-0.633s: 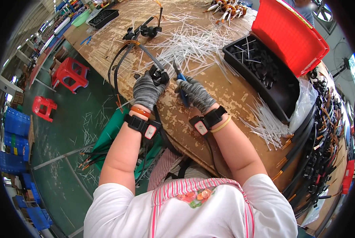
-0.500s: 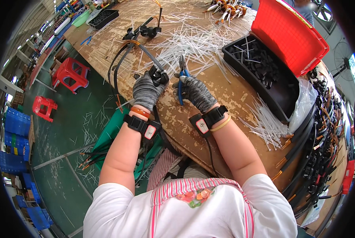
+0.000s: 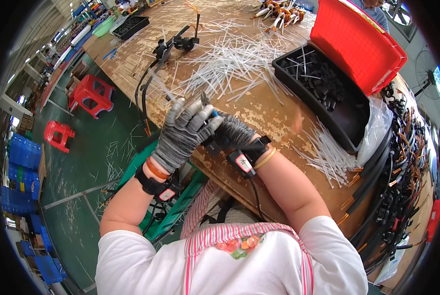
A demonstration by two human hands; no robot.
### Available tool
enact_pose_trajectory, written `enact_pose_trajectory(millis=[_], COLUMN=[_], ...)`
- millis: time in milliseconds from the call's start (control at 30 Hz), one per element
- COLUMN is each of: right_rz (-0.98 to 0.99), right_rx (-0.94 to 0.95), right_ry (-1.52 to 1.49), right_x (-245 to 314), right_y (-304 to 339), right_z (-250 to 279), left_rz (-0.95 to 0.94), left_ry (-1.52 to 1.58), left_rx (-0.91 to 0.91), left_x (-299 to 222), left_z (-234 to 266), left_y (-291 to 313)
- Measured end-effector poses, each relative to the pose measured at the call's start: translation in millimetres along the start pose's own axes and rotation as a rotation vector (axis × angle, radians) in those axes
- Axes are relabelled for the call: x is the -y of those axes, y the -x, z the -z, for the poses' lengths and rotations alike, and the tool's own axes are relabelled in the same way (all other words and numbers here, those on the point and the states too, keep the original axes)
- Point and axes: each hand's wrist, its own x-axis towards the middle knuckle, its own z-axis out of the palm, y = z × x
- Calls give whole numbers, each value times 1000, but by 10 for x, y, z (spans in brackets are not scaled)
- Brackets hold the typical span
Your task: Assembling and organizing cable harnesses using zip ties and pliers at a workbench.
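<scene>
My gloved left hand (image 3: 179,133) is open, its fingers stretched out across the front of my right hand. In my gloved right hand (image 3: 234,132) is a pair of blue-handled pliers (image 3: 204,99); their metal jaws point up past my left fingertips, and most of the handles are hidden. A black part (image 3: 212,146) shows below the two hands, partly covered, so I cannot tell whether either hand touches it. Beyond my left hand, a black cable (image 3: 144,93) with black clips (image 3: 184,43) lies over the table's left edge. A blurred white strip (image 3: 165,87) is near my left fingertips.
White cable ties (image 3: 230,66) lie heaped on the worn wooden table (image 3: 274,125). At right stand a black tray (image 3: 328,110) of small black parts, a red lid (image 3: 360,46) and bundled black cables (image 3: 392,196). A green bin (image 3: 148,216) and red stools (image 3: 92,96) are at left.
My left hand has let go of the black clip on the cable and spread its fingers over my right hand. The pliers have moved down and left, and the cable lies farther away.
</scene>
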Motion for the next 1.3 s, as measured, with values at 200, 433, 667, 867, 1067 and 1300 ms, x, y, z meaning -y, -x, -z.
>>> enact_pose_trajectory(millis=[200, 433, 667, 867, 1067, 1300], right_rz=[288, 644, 683, 947, 611, 490], right_rx=[174, 13, -186, -461, -476, -417], right_ry=[149, 495, 1213, 1908, 2532, 2693], right_x=[69, -232, -22, 347, 553, 583], right_y=[-84, -258, -186, 78, 130, -48], right_z=[206, 140, 210, 19, -123, -273], left_rz=[384, 1195, 1180, 1074, 1132, 1114], left_ry=[390, 1643, 1161, 765, 890, 939], left_rx=[-179, -176, 66, 251, 277, 279], left_x=[-188, -496, -283, -50, 76, 59], left_z=[582, 114, 74, -398, -699, -818], left_y=[39, 36, 33, 230, 236, 359])
